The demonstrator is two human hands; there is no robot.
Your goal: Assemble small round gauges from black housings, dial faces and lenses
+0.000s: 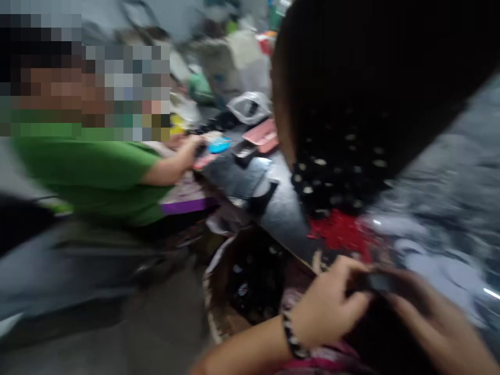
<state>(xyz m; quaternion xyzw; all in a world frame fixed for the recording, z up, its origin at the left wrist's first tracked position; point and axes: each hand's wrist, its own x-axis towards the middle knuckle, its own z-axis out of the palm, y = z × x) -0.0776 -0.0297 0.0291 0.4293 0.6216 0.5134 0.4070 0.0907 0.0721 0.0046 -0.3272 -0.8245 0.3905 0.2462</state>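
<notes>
The picture is motion-blurred. My left hand (pixel 332 307), with a beaded bracelet on its wrist, pinches one end of a small dark flat part (pixel 380 282) low in the view. My right hand (pixel 437 323) grips the same dark part from the other side. Just above my hands lies a heap of small red pieces (pixel 344 232) on the shiny grey work surface (pixel 429 208). A big pile of small black parts (pixel 344 166) sits behind the red heap.
A person in a green shirt (pixel 94 177) sits at the left, one hand near a blue object (pixel 219 146). A pink tray (pixel 262 134), a plastic bag (pixel 250 107) and a carton of dark parts (pixel 250 281) by the floor are nearby.
</notes>
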